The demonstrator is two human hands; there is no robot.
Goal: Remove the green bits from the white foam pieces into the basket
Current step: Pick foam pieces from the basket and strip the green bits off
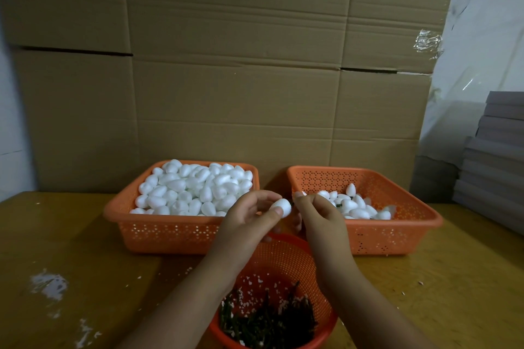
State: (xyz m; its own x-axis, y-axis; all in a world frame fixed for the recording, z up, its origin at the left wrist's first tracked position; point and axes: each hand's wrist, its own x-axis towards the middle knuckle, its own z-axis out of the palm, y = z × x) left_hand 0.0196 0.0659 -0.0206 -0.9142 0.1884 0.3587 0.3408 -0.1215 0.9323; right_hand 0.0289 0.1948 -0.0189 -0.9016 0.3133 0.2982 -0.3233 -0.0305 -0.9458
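My left hand [249, 214] pinches a white egg-shaped foam piece [283, 206] between thumb and fingers. My right hand [320, 214] is curled right beside it, fingertips at the piece's right end; a thin dark bit seems pinched there, too small to be sure. Both hands hover above a round orange basket [286, 256] holding dark green bits [269, 320] and white crumbs. A left orange basket [170, 231] is heaped with white foam pieces [195, 187]. The right orange basket [397, 231] holds fewer foam pieces [360, 207], some with green bits.
A wall of cardboard boxes [226, 65] stands right behind the baskets. Grey stacked sheets [493, 167] sit at the right edge. The yellow-brown tabletop [71, 249] carries white foam crumbs and scuffed patches on the left.
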